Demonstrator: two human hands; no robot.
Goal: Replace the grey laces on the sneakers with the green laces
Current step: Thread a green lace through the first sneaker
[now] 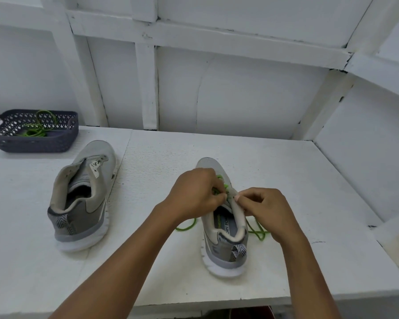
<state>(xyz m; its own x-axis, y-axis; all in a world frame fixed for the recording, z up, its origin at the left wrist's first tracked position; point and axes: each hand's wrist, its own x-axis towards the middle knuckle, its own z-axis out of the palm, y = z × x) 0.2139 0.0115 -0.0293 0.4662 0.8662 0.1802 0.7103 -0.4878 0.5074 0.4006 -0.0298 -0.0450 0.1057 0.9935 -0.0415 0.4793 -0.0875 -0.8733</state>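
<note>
Fingers (219, 199) of both hands curled, pinching green lace (219, 192) (over sneaker (224, 226)).

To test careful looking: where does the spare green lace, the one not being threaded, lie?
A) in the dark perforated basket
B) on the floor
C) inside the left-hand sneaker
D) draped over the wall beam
A: the spare green lace lies coiled in the dark perforated basket.

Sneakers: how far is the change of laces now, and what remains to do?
Done: no grey lace shows on either sneaker. In hand: the left hand pinches the green lace at the near sneaker's eyelets, the right hand pinches its eyelet edge; loose ends lie on the table. Left: finish this one, then lace the bare sneaker with the second green lace in the basket.
</note>
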